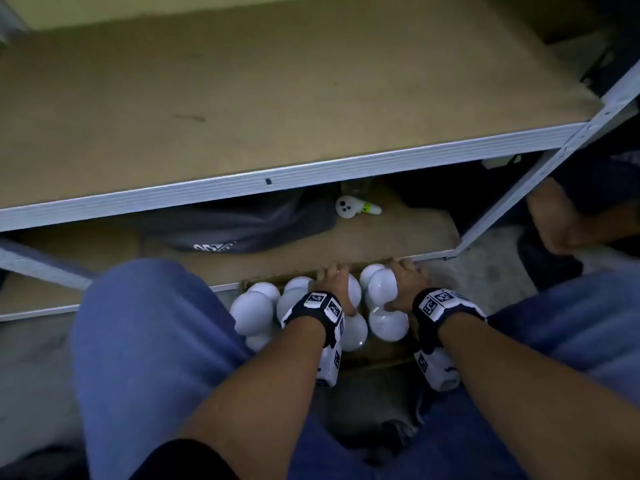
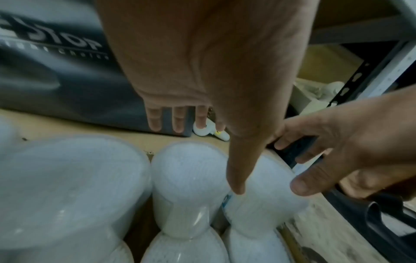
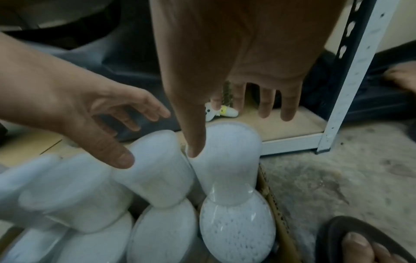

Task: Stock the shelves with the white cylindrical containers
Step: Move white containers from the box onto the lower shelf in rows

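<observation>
While the white containers [image 1: 382, 289] stand packed together in an open cardboard box [image 1: 377, 355] on the floor, both hands are down among their tops. Against the box's far edge runs the front rail of the bottom shelf [image 1: 388, 237]. The left hand [image 1: 337, 282] has its fingers spread and straight over one upper container [image 3: 157, 160], the thumb resting on its side, nothing gripped. The right hand [image 1: 405, 282] is likewise spread, thumb tip touching the side of the container [image 3: 227, 151] at the box's right wall, fingers reaching past its top. Beyond the box, on the bottom shelf, lie a dark bag [image 1: 239, 226] with white lettering and a small white controller [image 1: 353, 207]. Above these, the next shelf board [image 1: 277, 98] is bare brown. Right of the box, another person's foot [image 3: 360, 243] in a dark sandal rests on the floor.
</observation>
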Demonstrator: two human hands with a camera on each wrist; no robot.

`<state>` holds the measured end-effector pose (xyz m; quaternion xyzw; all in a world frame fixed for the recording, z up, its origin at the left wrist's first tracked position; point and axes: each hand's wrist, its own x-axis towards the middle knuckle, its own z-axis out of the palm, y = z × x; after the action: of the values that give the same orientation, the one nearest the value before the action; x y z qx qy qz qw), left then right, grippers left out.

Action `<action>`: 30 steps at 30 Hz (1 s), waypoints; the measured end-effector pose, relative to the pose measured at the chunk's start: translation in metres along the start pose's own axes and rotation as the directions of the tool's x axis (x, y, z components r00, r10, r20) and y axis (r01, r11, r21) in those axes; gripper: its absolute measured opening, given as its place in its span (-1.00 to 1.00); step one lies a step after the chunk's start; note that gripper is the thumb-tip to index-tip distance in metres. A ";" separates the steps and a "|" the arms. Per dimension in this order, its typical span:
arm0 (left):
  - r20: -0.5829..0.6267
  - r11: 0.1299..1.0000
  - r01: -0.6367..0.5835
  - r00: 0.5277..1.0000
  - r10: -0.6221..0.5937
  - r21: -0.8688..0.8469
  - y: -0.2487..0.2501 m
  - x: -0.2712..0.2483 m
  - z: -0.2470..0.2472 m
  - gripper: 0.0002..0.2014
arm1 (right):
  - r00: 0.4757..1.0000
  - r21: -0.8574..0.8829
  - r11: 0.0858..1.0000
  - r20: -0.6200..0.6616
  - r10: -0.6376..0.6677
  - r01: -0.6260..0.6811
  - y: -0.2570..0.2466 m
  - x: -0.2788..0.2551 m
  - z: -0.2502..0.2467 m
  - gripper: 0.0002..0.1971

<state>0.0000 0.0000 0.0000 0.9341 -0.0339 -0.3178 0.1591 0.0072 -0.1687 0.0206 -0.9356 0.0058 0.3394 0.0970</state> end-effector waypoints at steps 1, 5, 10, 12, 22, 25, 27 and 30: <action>0.007 0.999 -0.001 1.000 0.001 0.045 0.002 0.005 0.001 -0.05 | 1.000 0.011 1.000 0.028 0.011 -0.012 0.001 0.004 -0.002 0.07; 0.002 0.986 0.012 1.000 -0.012 0.165 0.000 0.018 0.012 -0.05 | 0.994 -0.018 0.999 0.103 0.029 -0.027 0.000 0.024 0.003 0.14; -0.094 0.976 0.026 0.996 -0.005 0.217 -0.001 0.023 0.028 -0.15 | 0.992 -0.083 0.996 0.122 0.028 -0.018 -0.001 0.035 0.021 0.12; -0.082 0.978 0.020 0.997 -0.003 0.208 0.000 0.023 0.026 -0.15 | 0.995 -0.097 0.995 0.097 0.018 -0.009 -0.004 0.035 0.023 0.07; -0.032 0.999 -0.006 0.999 0.007 0.040 0.016 0.002 -0.016 -0.13 | 0.998 -0.048 0.999 0.064 0.017 -0.014 -0.016 0.007 -0.018 0.04; -0.082 0.999 -0.038 0.996 0.037 -0.017 0.022 -0.014 -0.038 -0.15 | 1.000 -0.039 0.999 0.009 0.005 -0.005 -0.020 -0.010 -0.039 0.00; -0.111 0.998 -0.065 0.992 0.064 -0.010 0.025 -0.027 -0.052 -0.15 | 0.999 -0.033 0.999 -0.029 -0.015 0.014 -0.021 -0.026 -0.052 -0.03; -0.181 0.995 -0.096 0.978 0.102 0.037 0.032 -0.050 -0.076 -0.15 | 0.994 -0.044 0.997 -0.093 -0.063 0.059 -0.024 -0.051 -0.072 -0.08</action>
<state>0.0074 -0.0010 0.0965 0.9586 -0.0701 -0.2218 0.1641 0.0155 -0.1610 0.1117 -0.9521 -0.0251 0.2919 0.0879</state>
